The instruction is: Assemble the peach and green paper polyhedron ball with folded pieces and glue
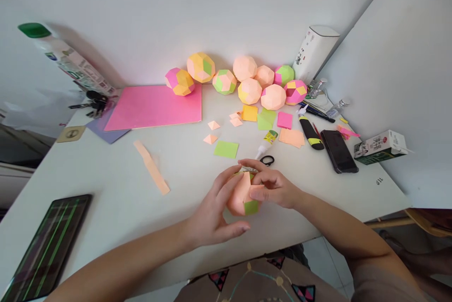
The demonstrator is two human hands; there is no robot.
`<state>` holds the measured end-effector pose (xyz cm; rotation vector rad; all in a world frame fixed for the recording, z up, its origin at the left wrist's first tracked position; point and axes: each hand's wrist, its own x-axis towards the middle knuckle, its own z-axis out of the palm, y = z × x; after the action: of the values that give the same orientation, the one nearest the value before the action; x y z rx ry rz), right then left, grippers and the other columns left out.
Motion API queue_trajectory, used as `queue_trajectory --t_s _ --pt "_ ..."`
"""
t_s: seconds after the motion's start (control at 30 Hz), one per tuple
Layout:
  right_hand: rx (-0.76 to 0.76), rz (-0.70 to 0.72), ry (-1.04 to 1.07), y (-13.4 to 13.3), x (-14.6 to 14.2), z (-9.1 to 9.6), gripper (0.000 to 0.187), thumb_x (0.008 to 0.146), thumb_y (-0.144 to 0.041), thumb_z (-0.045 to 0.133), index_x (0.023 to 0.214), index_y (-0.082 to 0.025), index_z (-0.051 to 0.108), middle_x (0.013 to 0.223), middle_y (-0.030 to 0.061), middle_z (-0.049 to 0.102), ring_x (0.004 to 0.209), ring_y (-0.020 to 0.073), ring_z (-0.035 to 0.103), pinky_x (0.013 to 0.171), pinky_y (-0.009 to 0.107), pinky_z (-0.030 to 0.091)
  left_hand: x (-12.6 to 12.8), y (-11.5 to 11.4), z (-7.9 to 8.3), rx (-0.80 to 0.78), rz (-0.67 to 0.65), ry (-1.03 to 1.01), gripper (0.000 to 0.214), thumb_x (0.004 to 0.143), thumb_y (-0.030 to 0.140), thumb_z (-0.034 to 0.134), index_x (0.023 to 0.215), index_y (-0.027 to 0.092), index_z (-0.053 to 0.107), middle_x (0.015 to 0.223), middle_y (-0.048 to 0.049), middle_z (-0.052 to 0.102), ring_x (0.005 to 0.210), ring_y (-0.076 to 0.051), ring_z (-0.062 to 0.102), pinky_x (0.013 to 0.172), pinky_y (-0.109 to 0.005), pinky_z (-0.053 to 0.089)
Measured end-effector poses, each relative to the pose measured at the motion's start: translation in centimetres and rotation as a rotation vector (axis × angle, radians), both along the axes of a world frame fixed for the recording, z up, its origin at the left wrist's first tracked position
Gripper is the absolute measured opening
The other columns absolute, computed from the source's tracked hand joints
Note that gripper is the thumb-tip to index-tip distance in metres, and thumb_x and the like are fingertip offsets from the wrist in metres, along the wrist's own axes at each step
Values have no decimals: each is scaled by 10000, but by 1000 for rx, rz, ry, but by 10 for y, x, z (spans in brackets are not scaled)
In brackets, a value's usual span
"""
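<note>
A faceted paper ball [238, 198] in peach and green is between my two hands, near the front edge of the table. My left hand [217, 210] wraps round its left side, fingers on top and thumb stretched out below. On the right, my right hand [273, 184] pinches a peach flap at the ball's upper right side. Just beyond the fingers lie scissors [267, 160] with a black handle, their blades partly hidden. A glue bottle [267, 142] with a white nozzle rests behind them. Green paper [226, 149] and small folded peach pieces [211, 139] are further back.
Several finished paper balls [249, 91] line the wall behind. A pink board [158, 107] lies back left, a peach strip [151, 168] before it. A tablet [52, 245] is at the front left. To the right are a phone [339, 151], a utility knife [311, 133] and a milk carton [381, 147].
</note>
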<state>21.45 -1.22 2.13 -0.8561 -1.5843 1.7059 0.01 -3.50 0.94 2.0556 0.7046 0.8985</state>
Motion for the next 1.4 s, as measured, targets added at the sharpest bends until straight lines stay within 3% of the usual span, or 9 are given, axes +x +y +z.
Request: queue_trajectory --t_s 0.2,0.5,0.7,0.87,1.07,1.4 --pt "44 25 -97 -6 -5 -2 271 833 -400 662 701 -178 582 1416 92 430 1212 249 522 979 398 431 2 0 -10 80 13 100 651 967 350 449 1505 259 93 1501 -183 184 1403 -346 227 1091 -550 339" --pt "-10 -25 -33 -12 -11 -5 314 802 -428 690 663 -183 552 1386 96 440 1313 271 429 1006 408 416 4 0 -13 154 20 137 705 969 452 385 1521 218 14 1454 -228 286 1343 -369 315 1038 -576 361" --pt "-51 -72 1 -15 -14 -5 321 784 -412 713 631 -180 551 1357 94 460 1254 263 485 964 394 443 4 0 -14 192 26 155 701 973 471 346 1519 204 -5 1422 -230 304 1326 -370 317 1031 -582 361" --pt "-56 -79 33 -15 -15 -5 270 785 -388 716 658 -181 597 1354 93 461 1255 258 488 959 388 453 5 0 -12 227 23 178 660 987 442 310 1516 199 0 1395 -224 307 1307 -369 313 1017 -577 366" --pt "-21 -84 37 -13 -16 -4 228 774 -400 723 687 -195 673 1319 92 505 1360 269 376 1034 403 415 6 2 -10 266 11 197 622 996 409 280 1517 219 -2 1379 -209 328 1290 -372 327 1007 -578 364" --pt "-43 -131 80 -16 -19 -7 159 774 -337 727 689 -207 696 1344 75 484 1331 265 413 1010 395 435 7 1 -12 300 22 201 616 1001 398 258 1525 192 6 1355 -209 358 1285 -348 310 1026 -547 352"
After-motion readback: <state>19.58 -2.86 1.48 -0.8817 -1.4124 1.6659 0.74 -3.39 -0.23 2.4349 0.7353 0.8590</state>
